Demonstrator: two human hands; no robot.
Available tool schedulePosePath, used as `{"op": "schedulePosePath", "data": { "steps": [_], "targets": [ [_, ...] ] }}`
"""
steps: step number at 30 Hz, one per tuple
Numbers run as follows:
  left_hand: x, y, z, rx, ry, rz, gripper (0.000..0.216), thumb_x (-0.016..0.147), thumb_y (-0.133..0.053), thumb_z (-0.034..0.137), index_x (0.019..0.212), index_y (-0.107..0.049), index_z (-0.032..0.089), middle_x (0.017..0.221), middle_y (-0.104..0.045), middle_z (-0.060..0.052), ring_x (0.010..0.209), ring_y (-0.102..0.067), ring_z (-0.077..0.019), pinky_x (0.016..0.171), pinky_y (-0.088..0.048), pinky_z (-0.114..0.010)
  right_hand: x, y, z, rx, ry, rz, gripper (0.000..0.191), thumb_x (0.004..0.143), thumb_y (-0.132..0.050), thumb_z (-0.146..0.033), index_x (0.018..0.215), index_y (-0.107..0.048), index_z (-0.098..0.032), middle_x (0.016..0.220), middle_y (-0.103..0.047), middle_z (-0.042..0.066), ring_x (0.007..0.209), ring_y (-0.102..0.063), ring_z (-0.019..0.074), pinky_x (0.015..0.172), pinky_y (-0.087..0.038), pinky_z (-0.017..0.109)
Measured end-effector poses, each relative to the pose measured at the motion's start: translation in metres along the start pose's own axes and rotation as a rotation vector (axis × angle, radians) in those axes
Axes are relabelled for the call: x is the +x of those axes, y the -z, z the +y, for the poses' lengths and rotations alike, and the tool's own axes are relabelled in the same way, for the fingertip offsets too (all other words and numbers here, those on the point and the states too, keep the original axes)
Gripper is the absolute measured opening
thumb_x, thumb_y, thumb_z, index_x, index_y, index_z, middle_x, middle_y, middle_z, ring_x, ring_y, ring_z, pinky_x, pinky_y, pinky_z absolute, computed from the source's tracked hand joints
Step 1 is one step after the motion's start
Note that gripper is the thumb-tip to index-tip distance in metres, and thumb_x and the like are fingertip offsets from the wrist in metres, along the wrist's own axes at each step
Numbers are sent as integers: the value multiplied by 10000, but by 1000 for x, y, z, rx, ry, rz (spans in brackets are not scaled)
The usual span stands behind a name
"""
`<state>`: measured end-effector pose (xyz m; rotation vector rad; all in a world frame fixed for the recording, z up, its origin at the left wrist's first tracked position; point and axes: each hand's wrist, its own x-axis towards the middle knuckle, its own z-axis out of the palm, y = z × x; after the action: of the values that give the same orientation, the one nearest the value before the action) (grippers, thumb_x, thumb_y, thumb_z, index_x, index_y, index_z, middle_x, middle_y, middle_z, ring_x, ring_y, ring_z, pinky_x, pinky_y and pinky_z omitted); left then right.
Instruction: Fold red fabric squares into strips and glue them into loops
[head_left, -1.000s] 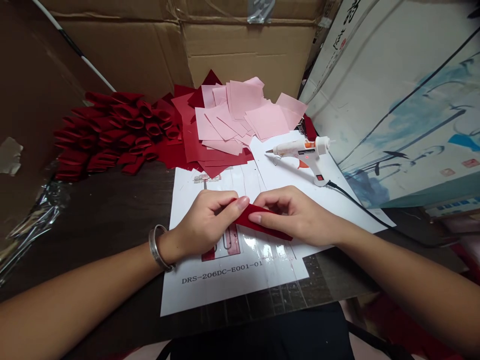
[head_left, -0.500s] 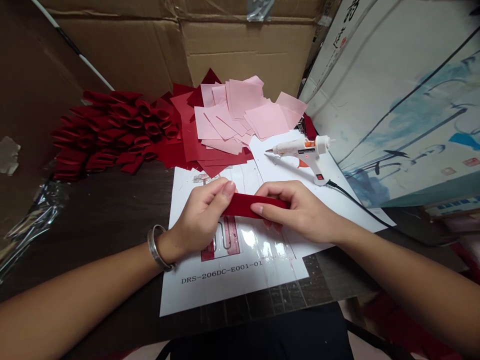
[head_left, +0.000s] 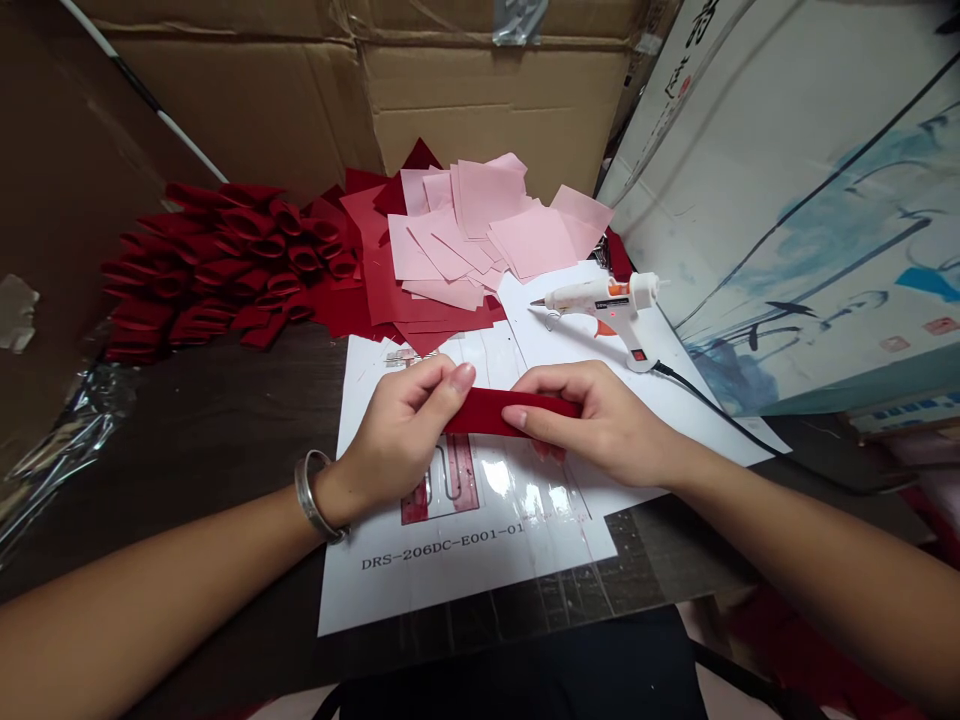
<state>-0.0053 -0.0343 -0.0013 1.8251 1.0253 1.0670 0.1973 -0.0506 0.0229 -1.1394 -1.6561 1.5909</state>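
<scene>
A narrow strip of dark red fabric (head_left: 499,411) lies level between my hands, a little above the printed sheet. My left hand (head_left: 401,430) is shut on its left end, with the thumb and fingers pressing it. My right hand (head_left: 577,420) pinches the right end the same way. Under both hands lies a white paper template (head_left: 465,565) with a red printed shape and the label DRS-206DC-E001-01, covered by glossy film. A white hot glue gun (head_left: 607,300) rests on paper beyond my right hand. A silver bangle (head_left: 311,497) circles my left wrist.
Loose pink squares (head_left: 487,230) overlap dark red squares (head_left: 390,295) at the back. Rolled red pieces (head_left: 225,265) form a heap at back left. A black cable (head_left: 720,410) trails from the glue gun. Cardboard (head_left: 487,100) and a painted board (head_left: 810,230) stand behind the dark table (head_left: 225,400).
The red strip has swung from a slant to level and now lies higher on the sheet. Both hands have moved up with it and still grip it.
</scene>
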Motion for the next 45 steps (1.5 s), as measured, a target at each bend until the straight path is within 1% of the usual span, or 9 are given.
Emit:
{"op": "schedulePosePath", "data": {
  "steps": [7,13,17,20,23,27,34,40,45],
  "targets": [
    [-2,-3,1,-14,8,98,374,946,-541,381,638,-442,193,578,-404,35,530,-367,-106,513,-347,-248,0,0,-1,-15,35,30,233,891,-634,-361,774,-627,-159,570,-558,-44,496,-467,78,473,-357,219],
    [-2,-1,-1,-252,35,31,502,1014,-286,497,677,-506,197,623,-476,-9,585,-461,-140,573,-400,-286,0,0,1,-10,67,62,206,901,-621,-321,777,-629,-156,557,-558,-47,498,-476,71,474,-360,207],
    [-3,1,-2,-79,-20,-8,345,947,-520,367,658,-453,191,613,-427,21,557,-381,-113,518,-330,-253,0,0,2,-12,50,63,214,894,-629,-333,776,-631,-155,566,-555,-47,493,-466,68,463,-358,205],
    [-3,0,0,-1,-52,35,297,912,-563,270,656,-436,188,599,-414,37,561,-376,-101,524,-327,-233,2,-1,3,-8,37,63,220,899,-620,-341,774,-619,-160,563,-548,-49,480,-465,69,452,-356,207],
    [-3,-1,1,-21,-32,52,283,913,-563,293,670,-466,186,581,-429,47,531,-383,-89,502,-332,-216,2,-1,4,8,47,86,226,897,-622,-363,782,-603,-169,580,-564,-45,464,-483,76,445,-372,216],
    [-1,-2,1,-77,-41,-21,196,859,-655,339,776,-575,180,686,-567,26,606,-500,-101,556,-408,-214,1,0,4,26,72,97,259,884,-633,-417,794,-594,-178,604,-583,-36,460,-494,84,432,-378,223],
    [-1,-1,5,21,11,-31,350,941,-522,312,622,-506,168,558,-451,42,530,-392,-82,506,-341,-212,1,-2,5,-27,47,116,254,887,-629,-400,769,-591,-179,595,-580,-35,452,-473,78,423,-356,221],
    [-2,-1,8,-98,117,-96,382,977,-449,322,636,-528,170,577,-529,27,507,-442,-79,480,-355,-213,3,-3,4,-45,82,160,248,855,-677,-365,721,-598,-172,622,-609,-33,516,-495,68,473,-369,204],
    [0,-1,7,-45,97,-68,396,977,-456,316,612,-513,174,559,-510,25,516,-441,-84,501,-366,-214,3,-2,3,-54,50,173,275,829,-705,-394,713,-598,-168,597,-594,-35,510,-476,69,464,-348,206]
  ]
}}
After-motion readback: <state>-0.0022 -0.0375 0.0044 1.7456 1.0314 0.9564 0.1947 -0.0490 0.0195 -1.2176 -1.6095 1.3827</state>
